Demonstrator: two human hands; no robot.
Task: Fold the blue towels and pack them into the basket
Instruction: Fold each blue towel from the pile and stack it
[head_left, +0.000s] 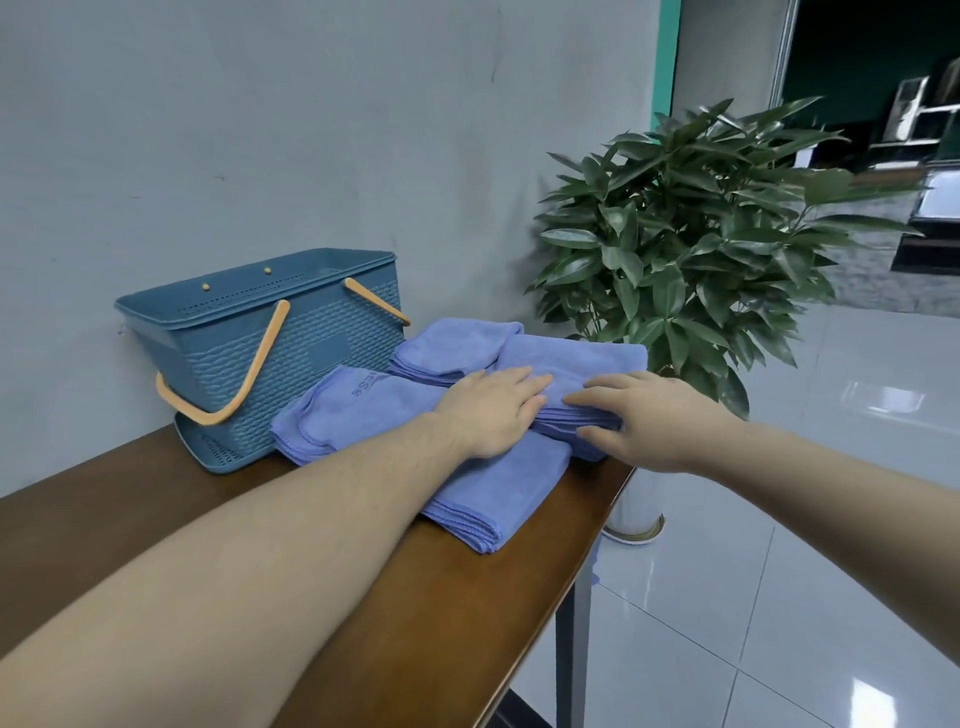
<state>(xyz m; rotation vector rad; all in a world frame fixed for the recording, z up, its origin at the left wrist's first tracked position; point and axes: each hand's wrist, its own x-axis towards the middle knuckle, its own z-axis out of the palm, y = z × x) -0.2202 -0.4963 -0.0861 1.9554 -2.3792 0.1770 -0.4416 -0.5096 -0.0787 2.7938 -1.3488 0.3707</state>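
Several blue towels lie folded on the brown table. One folded towel sits on top at the right end, near the table's edge. My left hand lies flat on its left part with straight fingers. My right hand rests on its right side, fingers on top and thumb at the front edge. Under them lies another folded towel, a third with dark lettering is to the left, and one more lies behind. The blue basket with orange handles stands to the left against the wall, and its inside is hidden.
A potted plant in a white pot stands on the floor just past the table's right end. A grey wall runs behind the table. White floor tiles lie to the right.
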